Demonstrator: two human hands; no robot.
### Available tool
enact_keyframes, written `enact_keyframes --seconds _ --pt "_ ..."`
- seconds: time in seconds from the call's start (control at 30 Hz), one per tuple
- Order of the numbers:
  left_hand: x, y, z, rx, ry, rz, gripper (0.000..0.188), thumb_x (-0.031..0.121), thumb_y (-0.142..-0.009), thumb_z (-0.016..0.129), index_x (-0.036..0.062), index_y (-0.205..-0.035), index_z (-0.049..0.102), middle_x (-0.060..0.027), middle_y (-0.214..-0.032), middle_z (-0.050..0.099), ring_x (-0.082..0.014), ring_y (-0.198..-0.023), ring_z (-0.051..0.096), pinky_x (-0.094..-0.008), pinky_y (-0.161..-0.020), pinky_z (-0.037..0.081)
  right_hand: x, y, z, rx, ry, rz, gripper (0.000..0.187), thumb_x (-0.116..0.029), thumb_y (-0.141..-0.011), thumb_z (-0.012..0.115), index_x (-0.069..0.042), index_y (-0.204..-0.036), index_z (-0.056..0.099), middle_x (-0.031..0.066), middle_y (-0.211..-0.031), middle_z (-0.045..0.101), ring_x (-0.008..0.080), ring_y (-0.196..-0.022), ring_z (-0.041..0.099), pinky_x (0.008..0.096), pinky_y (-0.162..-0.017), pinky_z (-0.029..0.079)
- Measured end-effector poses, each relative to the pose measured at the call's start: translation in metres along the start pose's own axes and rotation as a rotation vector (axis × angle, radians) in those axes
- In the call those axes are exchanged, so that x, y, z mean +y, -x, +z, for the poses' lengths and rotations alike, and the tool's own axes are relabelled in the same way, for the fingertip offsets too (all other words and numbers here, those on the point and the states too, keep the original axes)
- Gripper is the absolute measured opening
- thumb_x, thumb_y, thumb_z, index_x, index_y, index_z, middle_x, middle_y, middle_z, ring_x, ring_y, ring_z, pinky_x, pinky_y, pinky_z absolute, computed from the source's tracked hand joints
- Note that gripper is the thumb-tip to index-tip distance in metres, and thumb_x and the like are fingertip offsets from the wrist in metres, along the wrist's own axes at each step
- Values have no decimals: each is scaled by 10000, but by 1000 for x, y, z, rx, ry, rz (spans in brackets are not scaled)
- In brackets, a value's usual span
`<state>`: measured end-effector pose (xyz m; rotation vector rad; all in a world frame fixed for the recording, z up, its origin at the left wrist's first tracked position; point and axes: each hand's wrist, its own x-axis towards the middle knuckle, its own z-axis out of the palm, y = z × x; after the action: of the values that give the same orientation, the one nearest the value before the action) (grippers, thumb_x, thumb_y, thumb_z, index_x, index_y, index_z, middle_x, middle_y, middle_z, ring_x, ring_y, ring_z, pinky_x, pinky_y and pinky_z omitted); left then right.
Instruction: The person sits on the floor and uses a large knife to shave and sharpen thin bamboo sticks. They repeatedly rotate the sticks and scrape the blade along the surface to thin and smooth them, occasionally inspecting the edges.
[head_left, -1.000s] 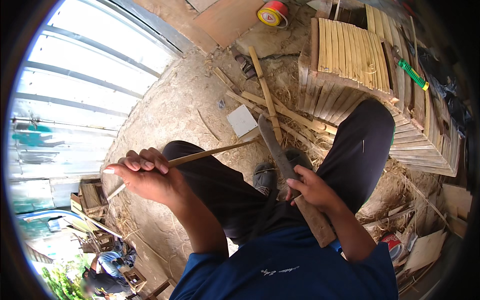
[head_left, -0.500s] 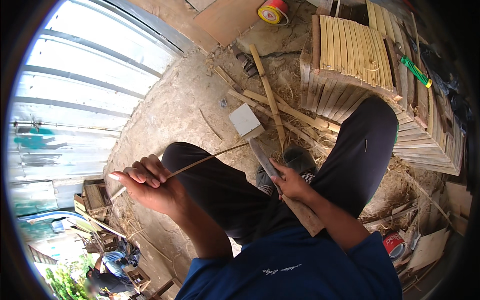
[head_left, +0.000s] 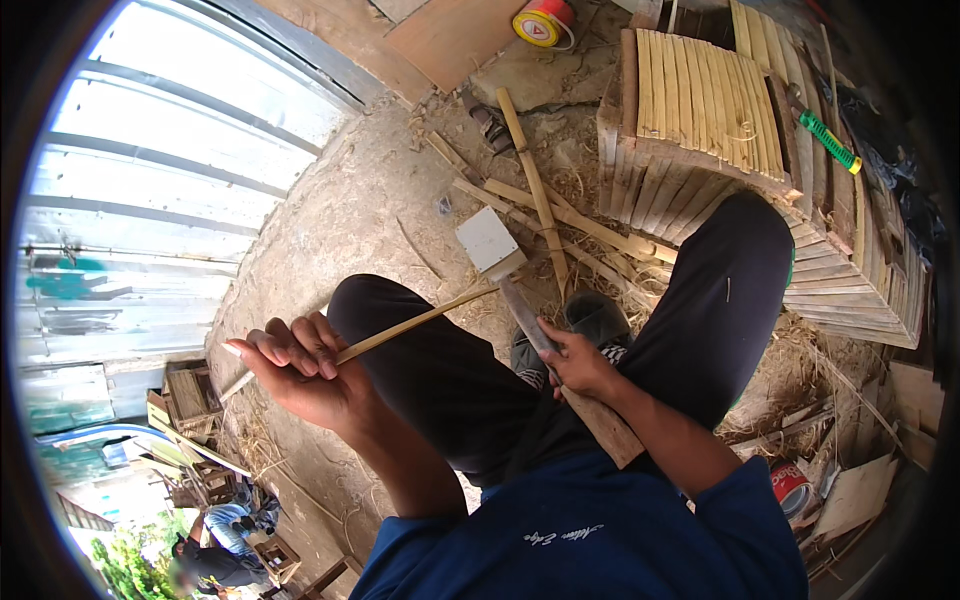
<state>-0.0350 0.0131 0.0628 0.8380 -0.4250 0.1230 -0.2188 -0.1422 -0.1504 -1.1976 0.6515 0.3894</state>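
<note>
My left hand (head_left: 310, 370) is raised at the left, its fingers closed around a thin bamboo strip (head_left: 415, 322). One end of the strip pokes out past the thumb; the other slants up toward the middle, reaching the far end of a long flat stick-like piece (head_left: 610, 430). That piece is greyish at the far end and brown wood at the near end; whether it is a knife I cannot tell. My right hand (head_left: 580, 362) grips it around the middle, between my knees. Its near end rests by my shirt. A small white box (head_left: 488, 240) stands just beyond the far end.
Bamboo slats (head_left: 535, 180) lie crossed on the dirt floor. At the right stands a slatted wooden stack (head_left: 705, 100) with a green-handled tool (head_left: 830, 140) on it. A yellow-and-red tape roll (head_left: 540, 28) lies at the top, a red can (head_left: 790, 487) lower right. Another person (head_left: 215, 550) sits lower left.
The bamboo strip has turned in my left hand, so its wider yellow face shows instead of a thin dark edge. Both hands stay almost in place.
</note>
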Motion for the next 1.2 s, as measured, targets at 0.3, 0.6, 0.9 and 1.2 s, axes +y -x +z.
enact_keyframes --seconds 0.3,0.6,0.9,1.2 --pt "-12 8 25 291 -76 201 508 359 -1102 447 163 -636 402 30 -526 299 -70 -394 188 -239 -400 171 3 0 1 12 -21 -19 612 -139 -1034 564 -215 -1592 323 78 -639 594 161 -456 580 334 -439 521" --pt "-23 20 52 340 -160 261 495 316 -1104 394 165 -635 347 26 -530 285 -69 -397 172 -235 -400 162 -5 12 -5 16 5 -8 613 -150 -1041 566 -217 -1596 313 88 -654 603 169 -490 611 345 -466 532" --pt "-33 15 59 254 -149 287 464 276 -1096 394 157 -650 350 24 -534 292 -63 -397 169 -232 -401 157 -11 24 -7 -4 -44 -2 609 -161 -1052 546 -195 -1603 290 72 -626 566 170 -481 595 346 -473 531" --pt "-35 11 62 270 -166 283 470 289 -1096 403 159 -648 345 23 -536 294 -66 -399 177 -232 -405 162 -8 24 -7 -41 -56 9 625 -154 -1068 516 -229 -1618 229 60 -622 545 154 -456 577 328 -441 516"
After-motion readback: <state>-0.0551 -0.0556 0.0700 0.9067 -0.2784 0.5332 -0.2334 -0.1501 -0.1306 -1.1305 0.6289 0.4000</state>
